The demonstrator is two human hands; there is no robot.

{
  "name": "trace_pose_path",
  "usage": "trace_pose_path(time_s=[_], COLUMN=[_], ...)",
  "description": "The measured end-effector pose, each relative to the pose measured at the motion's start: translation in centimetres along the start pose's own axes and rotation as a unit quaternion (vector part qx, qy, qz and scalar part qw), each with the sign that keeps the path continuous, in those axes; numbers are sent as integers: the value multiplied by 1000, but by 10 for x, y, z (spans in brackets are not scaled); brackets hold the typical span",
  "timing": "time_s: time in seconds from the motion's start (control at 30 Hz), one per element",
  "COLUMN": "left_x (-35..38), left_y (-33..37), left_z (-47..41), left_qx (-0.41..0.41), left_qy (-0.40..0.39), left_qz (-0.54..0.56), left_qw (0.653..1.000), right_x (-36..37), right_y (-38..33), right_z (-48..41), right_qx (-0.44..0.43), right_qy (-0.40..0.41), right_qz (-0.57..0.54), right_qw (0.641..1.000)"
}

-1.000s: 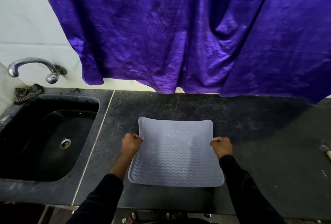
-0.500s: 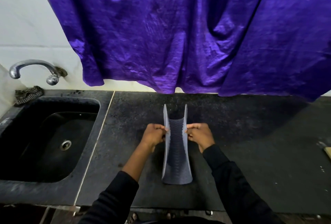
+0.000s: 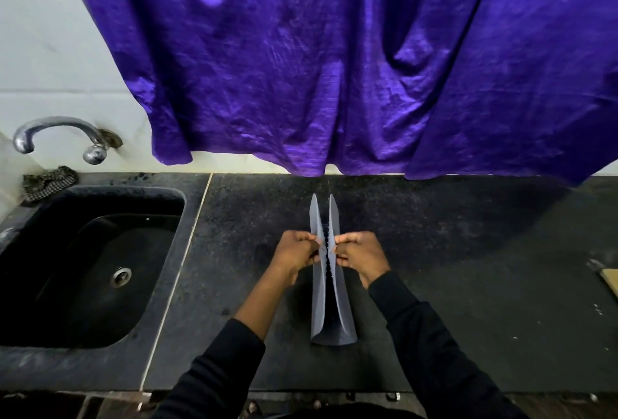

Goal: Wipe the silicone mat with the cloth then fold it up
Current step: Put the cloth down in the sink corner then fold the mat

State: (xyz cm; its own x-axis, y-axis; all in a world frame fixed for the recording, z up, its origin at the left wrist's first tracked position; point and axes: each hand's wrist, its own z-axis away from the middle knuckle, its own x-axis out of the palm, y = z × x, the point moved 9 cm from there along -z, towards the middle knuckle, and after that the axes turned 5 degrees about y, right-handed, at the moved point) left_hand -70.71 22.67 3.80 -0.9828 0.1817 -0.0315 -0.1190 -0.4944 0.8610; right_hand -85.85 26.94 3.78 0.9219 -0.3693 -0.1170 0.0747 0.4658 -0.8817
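Grey ribbed silicone mat (image 3: pixel 338 298), soft and floppy, stands folded in a U on the black stone counter (image 3: pixel 468 284); left hand (image 3: pixel 296 251) and right hand (image 3: pixel 359 253) pinch its raised mid-edges, fingers closed, best grip there.

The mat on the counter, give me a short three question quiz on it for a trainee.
1. True or false: the grey mat lies flat on the counter.
2. Which hands grip the mat? A) left hand only B) right hand only C) both
3. Fill in: the checked cloth sits at the back corner of the ____.

Key:
1. False. Its two side edges are raised and brought close together, and the fold rests on the counter.
2. C. Each hand pinches one raised edge.
3. sink, under the tap.
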Motion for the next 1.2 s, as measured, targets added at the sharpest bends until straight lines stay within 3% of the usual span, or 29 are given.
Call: trace_pose_path(time_s=[0.97, 1.2], left_x=[1, 2], left_y=[0, 3], left_z=[3, 7], left_qx=[14, 3], left_qy=[6, -5], left_qz=[-35, -23], left_qw=[999, 1000], right_x=[8, 18], right_y=[-5, -23], right_z=[9, 33], right_qx=[-36, -67], right_qy=[17, -52], right_qz=[75, 96], right_qw=[996, 992])
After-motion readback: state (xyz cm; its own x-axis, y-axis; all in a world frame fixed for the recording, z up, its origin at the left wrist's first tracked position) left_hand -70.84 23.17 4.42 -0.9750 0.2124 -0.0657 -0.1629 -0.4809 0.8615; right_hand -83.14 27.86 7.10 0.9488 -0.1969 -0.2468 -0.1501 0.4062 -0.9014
